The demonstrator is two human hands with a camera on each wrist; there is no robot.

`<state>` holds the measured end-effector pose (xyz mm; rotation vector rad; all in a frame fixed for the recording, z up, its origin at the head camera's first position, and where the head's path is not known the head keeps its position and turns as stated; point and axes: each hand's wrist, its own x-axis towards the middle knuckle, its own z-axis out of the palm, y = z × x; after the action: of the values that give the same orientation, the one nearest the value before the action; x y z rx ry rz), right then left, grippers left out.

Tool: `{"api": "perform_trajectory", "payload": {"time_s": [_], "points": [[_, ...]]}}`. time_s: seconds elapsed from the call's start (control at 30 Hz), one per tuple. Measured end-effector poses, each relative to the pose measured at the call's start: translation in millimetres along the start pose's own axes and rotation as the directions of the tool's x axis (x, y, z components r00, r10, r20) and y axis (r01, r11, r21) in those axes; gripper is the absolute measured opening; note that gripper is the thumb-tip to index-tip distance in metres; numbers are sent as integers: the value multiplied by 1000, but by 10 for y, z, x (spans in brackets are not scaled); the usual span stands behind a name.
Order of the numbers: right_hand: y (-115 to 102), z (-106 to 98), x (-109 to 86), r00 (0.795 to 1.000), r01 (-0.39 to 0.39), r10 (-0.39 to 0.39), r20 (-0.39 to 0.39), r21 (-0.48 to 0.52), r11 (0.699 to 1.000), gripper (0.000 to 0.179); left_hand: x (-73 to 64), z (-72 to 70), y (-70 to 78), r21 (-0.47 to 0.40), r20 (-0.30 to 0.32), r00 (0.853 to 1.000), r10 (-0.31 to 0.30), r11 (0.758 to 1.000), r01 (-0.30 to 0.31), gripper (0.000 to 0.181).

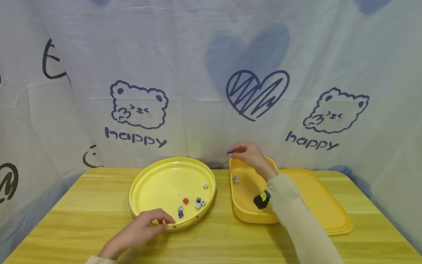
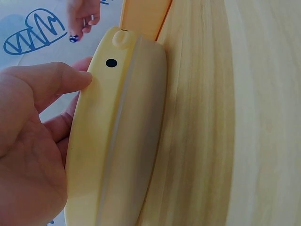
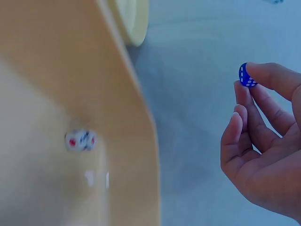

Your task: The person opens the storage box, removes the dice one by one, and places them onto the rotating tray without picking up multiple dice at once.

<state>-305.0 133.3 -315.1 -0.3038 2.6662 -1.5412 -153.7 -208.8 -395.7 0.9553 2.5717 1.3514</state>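
Between thumb and fingertips, my right hand (image 1: 250,156) pinches a blue die (image 3: 246,76) with white pips, held above the back left edge of the orange-yellow bin (image 1: 250,217). Two white dice (image 1: 236,179) lie inside that bin near its left wall. My left hand (image 1: 143,229) grips the near rim of a round yellow tray (image 1: 165,176), its thumb on the outer wall and the fingers over the edge. On the tray are a red die (image 1: 186,201), a lone white die (image 1: 206,186) and several white and blue dice near the front right.
A flat orange-yellow lid (image 1: 316,198) lies on the wooden table (image 1: 211,242) right of the bin. The black wrist camera (image 1: 262,200) sits on the right sleeve. Behind the table hangs a printed cloth (image 1: 197,73).
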Motion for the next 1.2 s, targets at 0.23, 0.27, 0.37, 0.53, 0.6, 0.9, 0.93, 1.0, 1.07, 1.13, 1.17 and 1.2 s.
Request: {"api": "perform_trajectory", "payload": {"time_s": [0.23, 0.27, 0.37, 0.53, 0.6, 0.9, 0.93, 1.0, 1.07, 1.13, 1.17, 1.2], "points": [[-108, 67, -233, 999, 39, -40, 21, 33, 999, 22, -4, 13, -6, 4, 1, 1000, 14, 1000, -14, 14], [-112, 76, -264, 999, 40, -41, 18, 40, 998, 22, -4, 15, -6, 3, 0, 1000, 14, 1000, -14, 14], [-93, 107, -349, 999, 49, -49, 10, 58, 997, 21, -2, 22, -12, -2, 1, 1000, 21, 1000, -21, 14], [-7, 178, -490, 993, 116, -116, -20, 23, 993, 20, 2, 44, -29, 1, -4, 999, 53, 999, -53, 14], [33, 211, -544, 990, 141, -141, -28, 13, 990, 19, -2, 52, -29, 2, -7, 999, 54, 999, -54, 14], [158, 317, -665, 991, 120, -119, -61, 21, 993, 17, 0, 46, -1, 0, -6, 999, 37, 999, -37, 14], [161, 326, -663, 991, 118, -116, -61, 24, 993, 17, -1, 44, -3, 3, -7, 999, 37, 999, -37, 14], [163, 351, -657, 990, 127, -125, -60, 30, 991, 17, -1, 40, -12, 10, -8, 999, 45, 999, -45, 14], [160, 382, -655, 989, 139, -137, -50, 34, 990, 17, 3, 32, -19, 13, -7, 999, 49, 999, -49, 14], [154, 423, -654, 987, 158, -156, -38, 32, 987, 16, 10, 25, -19, 16, -7, 999, 52, 999, -52, 14], [150, 445, -650, 985, 168, -167, -31, 26, 985, 16, 14, 23, -17, 17, -9, 998, 55, 998, -55, 14], [143, 469, -647, 985, 173, -173, -25, 21, 985, 16, 18, 20, -13, 15, -10, 999, 53, 998, -53, 14]]}}
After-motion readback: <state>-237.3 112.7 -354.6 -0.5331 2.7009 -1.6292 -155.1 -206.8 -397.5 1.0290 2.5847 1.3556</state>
